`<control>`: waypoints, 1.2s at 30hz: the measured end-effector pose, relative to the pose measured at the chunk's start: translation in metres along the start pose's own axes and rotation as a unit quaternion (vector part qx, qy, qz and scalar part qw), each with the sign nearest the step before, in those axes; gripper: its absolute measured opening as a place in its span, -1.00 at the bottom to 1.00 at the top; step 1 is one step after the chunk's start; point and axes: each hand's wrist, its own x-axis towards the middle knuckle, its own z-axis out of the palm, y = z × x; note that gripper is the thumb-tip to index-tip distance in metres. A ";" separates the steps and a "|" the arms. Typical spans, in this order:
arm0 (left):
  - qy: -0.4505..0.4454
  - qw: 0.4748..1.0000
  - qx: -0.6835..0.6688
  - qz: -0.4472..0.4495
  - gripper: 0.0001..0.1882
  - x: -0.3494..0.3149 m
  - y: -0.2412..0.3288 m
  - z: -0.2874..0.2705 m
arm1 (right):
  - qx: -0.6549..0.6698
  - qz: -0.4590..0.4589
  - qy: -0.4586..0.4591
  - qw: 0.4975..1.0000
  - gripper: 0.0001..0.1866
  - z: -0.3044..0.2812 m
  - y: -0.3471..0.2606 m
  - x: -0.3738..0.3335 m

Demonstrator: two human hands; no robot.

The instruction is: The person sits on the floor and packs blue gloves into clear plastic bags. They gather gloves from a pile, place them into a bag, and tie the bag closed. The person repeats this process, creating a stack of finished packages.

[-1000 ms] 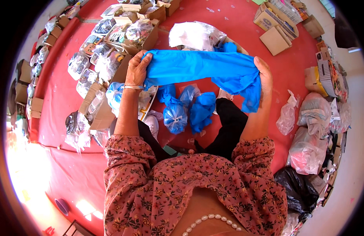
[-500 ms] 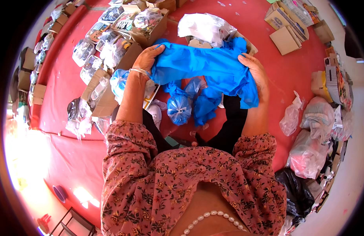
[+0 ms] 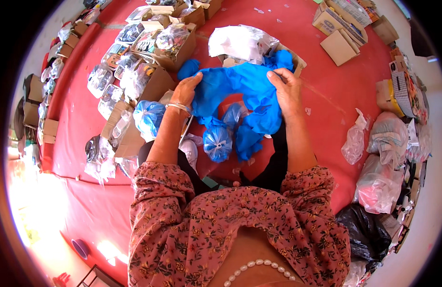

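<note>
A thin bright blue cloth [image 3: 230, 81] stretches loosely between my two hands and sags in folds on the right. My left hand [image 3: 186, 92] pinches its left edge, and my right hand [image 3: 287, 93] grips the other end between thumb and fingers. Below it, on the red floor covering between my legs, sit a knotted clear bag of blue material [image 3: 217, 144] and a crumpled blue piece [image 3: 248, 142]. I cannot tell whether that piece joins the held cloth. Just beyond my hands, white plastic sheeting [image 3: 240, 43] covers part of a cardboard box [image 3: 297, 62].
Cardboard boxes [image 3: 183, 48] and plastic tubs [image 3: 100, 79] full of bagged goods crowd the left. Another blue bag [image 3: 149, 117] rests beside my left forearm. Bagged bundles [image 3: 386, 136] and a black bag [image 3: 366, 232] line the right, with flattened cartons [image 3: 339, 47] farther off.
My hands have come closer together, the right one moving left, so the blue cloth is less stretched and droops more. Both hands keep hold of it. The whole view has shifted slightly.
</note>
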 end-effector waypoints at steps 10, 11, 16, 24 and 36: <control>-0.131 0.973 -0.185 -0.053 -0.67 -0.005 -0.032 0.028 | -0.363 -0.304 -0.153 0.867 -0.84 0.063 -0.009 -0.053; -0.146 0.970 -0.185 -0.056 -0.66 -0.007 -0.031 0.030 | -0.412 -0.313 -0.158 0.841 -0.83 0.065 -0.005 -0.055; -0.195 0.975 -0.102 -0.037 -0.76 0.002 -0.043 0.017 | -0.403 -0.323 -0.168 0.840 -0.75 0.074 0.003 -0.054; -0.003 0.976 -0.218 -0.006 -0.77 0.014 -0.033 0.007 | -0.346 -0.259 -0.334 0.838 -0.71 0.061 -0.015 -0.072; -0.240 0.968 -0.066 0.015 -0.73 -0.019 -0.004 0.017 | 0.000 0.093 -0.167 0.982 -0.62 -0.021 -0.019 0.007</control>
